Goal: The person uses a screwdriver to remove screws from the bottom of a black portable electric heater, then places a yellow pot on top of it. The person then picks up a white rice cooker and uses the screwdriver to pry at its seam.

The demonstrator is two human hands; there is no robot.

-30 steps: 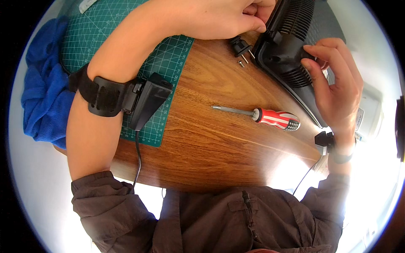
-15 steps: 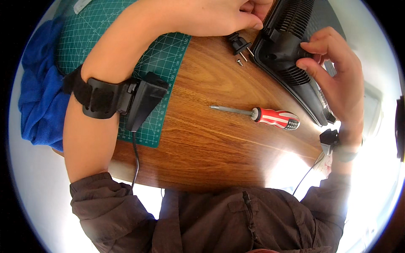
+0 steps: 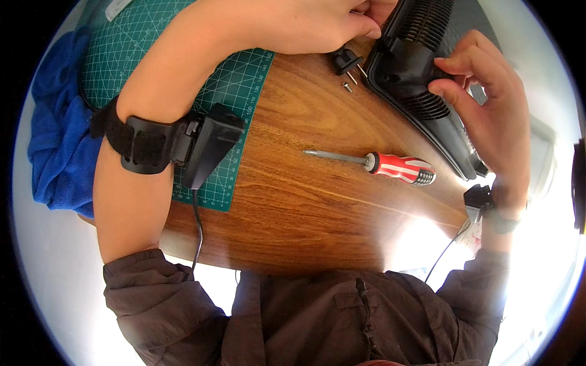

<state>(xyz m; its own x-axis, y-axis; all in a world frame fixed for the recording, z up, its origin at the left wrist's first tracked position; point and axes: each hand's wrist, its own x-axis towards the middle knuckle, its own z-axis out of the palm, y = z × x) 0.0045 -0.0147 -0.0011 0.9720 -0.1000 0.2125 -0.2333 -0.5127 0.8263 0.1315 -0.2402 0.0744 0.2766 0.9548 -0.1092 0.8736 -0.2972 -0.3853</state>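
A black plastic appliance housing (image 3: 397,76) with ribbed vents lies at the far right of the table. My right hand (image 3: 488,97) is closed at its right side, thumb and forefinger pinching a dark, rounded part of the housing. From the left, my left hand (image 3: 317,24) reaches to the housing's far left edge. Its fingers are curled in and partly cut off by the picture's top; what they hold, if anything, is hidden. Just below that hand is a black two-pin power plug (image 3: 345,60), with small screws (image 3: 347,87) beside its prongs.
A screwdriver (image 3: 400,168) with a red, white and black handle lies mid-table, its tip to the left. A green cutting mat (image 3: 244,91) and a bunched blue cloth (image 3: 58,146) are on the left. Each forearm carries a strapped black device with a cable.
The fingers of my right hand have shifted very slightly away from me at the housing. Otherwise the view has moved only a little; both grips look alike.
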